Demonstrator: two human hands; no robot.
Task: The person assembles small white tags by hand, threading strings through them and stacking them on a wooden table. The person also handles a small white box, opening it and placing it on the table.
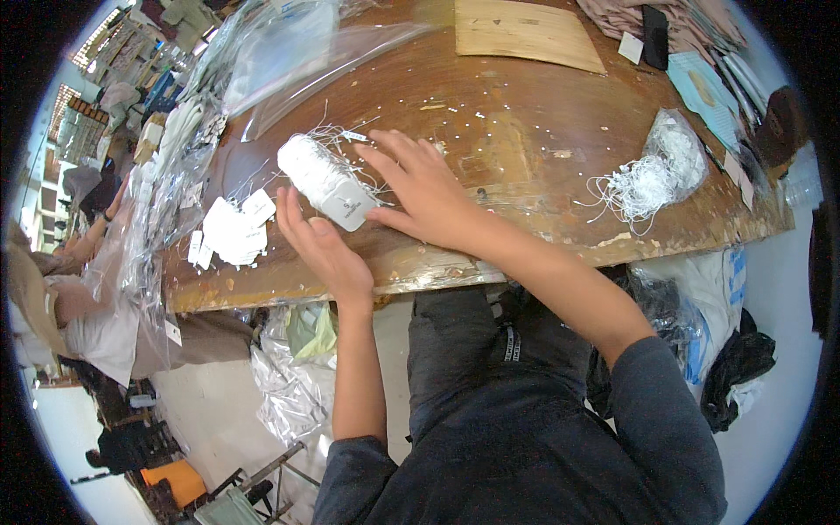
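Note:
A long row of white hang tags (pixel 319 179), packed face to face, lies on the wooden table in front of me, its grey-white front tag facing me. White strings fan out from its far end and right side. My left hand (pixel 324 249) is beside the row's near left side, fingers stretched and palm turned toward it. From the right, my right hand (pixel 424 188) reaches over with fingers spread, its thumb at the front tag's edge. Neither hand wraps round the row. To the left is a loose pile of white tags (pixel 234 232).
A clear bag of white strings (pixel 656 175) lies on the right of the worn table (pixel 525 210). Clear plastic bags (pixel 289 61) cover the far left, and a tan board (pixel 525 35) lies at the back. Folded clothes and a dark phone-like object (pixel 654 38) are far right. Another person sits at left.

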